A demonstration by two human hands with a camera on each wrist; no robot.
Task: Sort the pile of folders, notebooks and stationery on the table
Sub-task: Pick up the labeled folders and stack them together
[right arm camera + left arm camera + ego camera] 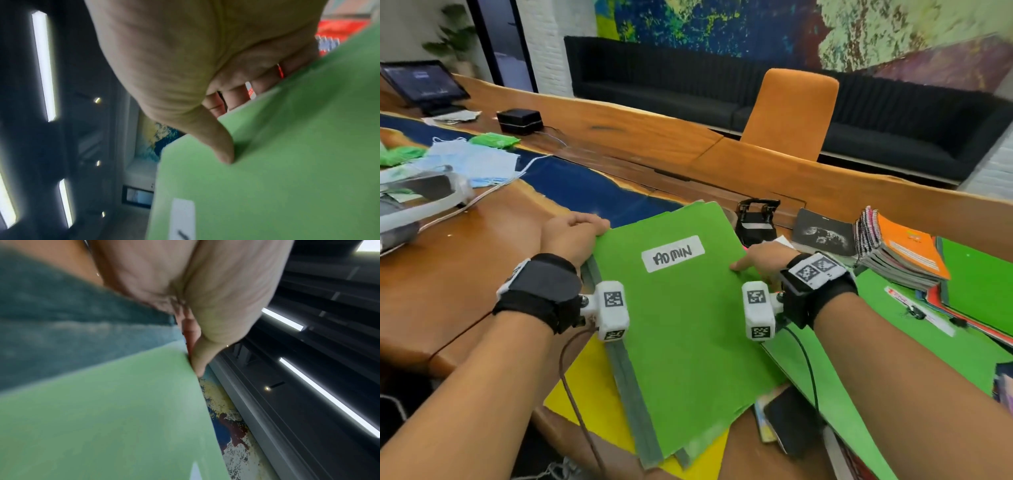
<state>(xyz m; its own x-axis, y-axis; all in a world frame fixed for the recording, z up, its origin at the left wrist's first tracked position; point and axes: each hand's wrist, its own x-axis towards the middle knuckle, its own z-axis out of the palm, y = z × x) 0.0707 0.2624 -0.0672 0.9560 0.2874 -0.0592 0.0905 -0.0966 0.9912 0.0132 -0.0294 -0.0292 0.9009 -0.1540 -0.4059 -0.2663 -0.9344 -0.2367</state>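
Both your forearms reach forward over the near edge of the tabletop (482, 240), each with a black wrist strap and a white marker block. Your left hand (571, 236) grips the far left corner of the green folder (681, 329), fingers curled over its edge; the left wrist view shows the thumb (201, 356) pressed against the folder's rim. Your right hand (763, 257) pinches the folder's right edge, thumb (222, 146) flat on the cover and the fingers (236, 97) tucked beneath it. The folder carries a white label reading ADMIN (673, 254) and sits tilted, its grey spine (630, 387) running toward the near edge, over a yellow sheet (592, 394) that overhangs that edge. A phone (791, 425) lies near the same edge, just right of the folder. Toward the right edge stand a stack of spiral notebooks (900, 253) with an orange one on top, a black notebook (822, 233) beside it, and more green folders (976, 284). A black hole punch (756, 219) sits just beyond the held folder. Face masks (469, 161) lie toward the left edge, with a small black box (519, 121) and a monitor (424, 84) near the far left corner. An orange chair (791, 113) stands at the far edge, with a dark sofa (688, 82) and a painted wall behind it.
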